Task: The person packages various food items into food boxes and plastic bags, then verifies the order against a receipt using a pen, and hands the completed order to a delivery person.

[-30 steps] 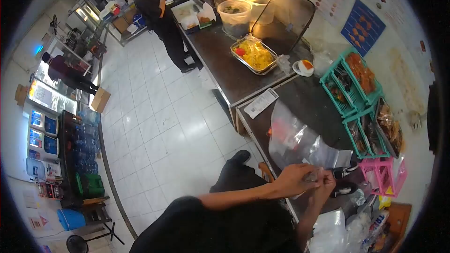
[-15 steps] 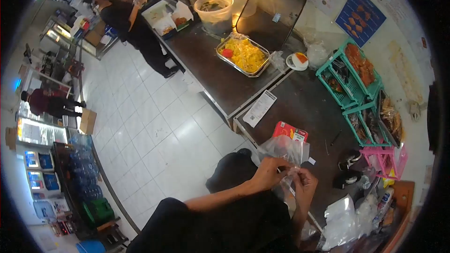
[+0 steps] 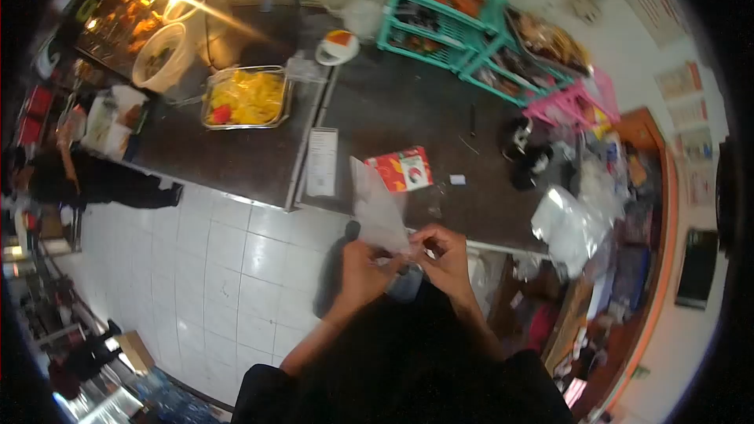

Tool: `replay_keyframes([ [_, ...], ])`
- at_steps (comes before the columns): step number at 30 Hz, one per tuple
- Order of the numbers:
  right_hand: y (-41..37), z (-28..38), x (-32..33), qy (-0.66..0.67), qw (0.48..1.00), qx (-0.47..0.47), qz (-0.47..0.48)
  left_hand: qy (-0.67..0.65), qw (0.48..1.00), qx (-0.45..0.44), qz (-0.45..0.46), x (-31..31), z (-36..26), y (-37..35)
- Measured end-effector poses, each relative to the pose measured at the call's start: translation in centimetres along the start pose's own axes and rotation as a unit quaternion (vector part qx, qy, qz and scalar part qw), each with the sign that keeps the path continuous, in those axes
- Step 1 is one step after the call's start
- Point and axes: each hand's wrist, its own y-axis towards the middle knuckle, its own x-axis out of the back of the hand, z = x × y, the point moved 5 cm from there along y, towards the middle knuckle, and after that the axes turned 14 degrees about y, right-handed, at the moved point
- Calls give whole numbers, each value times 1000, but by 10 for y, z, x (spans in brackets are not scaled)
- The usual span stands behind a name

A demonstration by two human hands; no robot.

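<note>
A clear plastic bag (image 3: pixel 378 212) stands up between my hands at the table's front edge. My left hand (image 3: pixel 369 271) pinches its near end, fingers closed. Close beside it, my right hand (image 3: pixel 444 261) also has thumb and fingers pinched on the gathered plastic. The fingertips almost meet, and the exact fold between them is too small to make out. Behind the bag lies a red printed packet (image 3: pixel 402 169), partly covered by it. To its left is a long white receipt (image 3: pixel 322 162), flat on the dark table (image 3: pixel 440 122).
A foil tray of yellow food (image 3: pixel 250 98) sits at the left. Teal baskets (image 3: pixel 444 55) and a pink basket (image 3: pixel 577 102) line the back. Tape dispensers (image 3: pixel 530 157) and a pile of plastic bags (image 3: pixel 569 228) are at the right. A co-worker (image 3: pixel 94 180) stands far left.
My view has turned, so the table now lies straight ahead. Both hands stay pinched on the plastic bag, which now stands more upright and narrower.
</note>
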Motion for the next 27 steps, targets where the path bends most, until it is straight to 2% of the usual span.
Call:
replay_keyframes([
  [1,-2,-7,4,27,998,-5,51,50,998,17,43,9,-7,-1],
  [3,-7,7,24,-19,1000,-1,7,158,987,10,-6,31,13,-4],
  [4,-9,16,48,-138,987,54,-59,167,983,-17,-68,45,21,-2],
  [5,-11,24,62,-255,953,107,-123,176,975,-43,-132,58,29,0],
  [6,-14,29,62,-223,955,73,-182,253,957,-58,-131,62,32,2],
  [7,-15,25,53,-225,953,70,-188,252,958,-59,-124,52,33,5],
  [8,-13,21,38,-193,962,91,-170,238,955,-99,-144,37,23,11],
  [9,-11,18,23,-161,968,113,-154,205,964,-110,-127,19,21,15],
  [11,-11,-3,4,-201,970,44,-129,168,973,-120,-99,0,27,19],
  [12,-9,4,9,-272,949,84,-134,210,971,-92,-62,3,38,21],
  [13,-5,9,30,-275,947,87,-139,253,965,-65,-27,10,39,29],
  [14,-8,13,65,-315,928,61,-191,242,969,-31,-39,34,35,29],
  [15,-10,16,84,-353,904,34,-241,305,951,31,-43,53,25,29],
  [16,-10,17,79,-294,931,86,-197,328,941,-15,-81,52,20,31],
  [17,-13,10,73,-293,932,82,-198,348,928,-57,-118,46,17,27],
  [19,-8,-6,43,-257,938,155,-173,269,934,-121,-200,26,24,36],
  [20,-5,5,23,-261,932,149,-201,232,938,-169,-193,18,15,41],
  [21,-4,-1,27,-260,933,150,-202,233,938,-170,-192,16,17,39],
  [23,-1,-25,42,-346,916,116,-170,245,963,-85,-79,3,44,35],
  [24,-1,-24,70,-325,919,87,-205,311,938,-123,-93,20,59,35],
  [25,3,-14,90,-296,902,-6,-315,308,941,-92,-106,42,44,39],
  [27,1,-16,71,-297,904,132,-277,362,903,-110,-202,49,30,36],
])
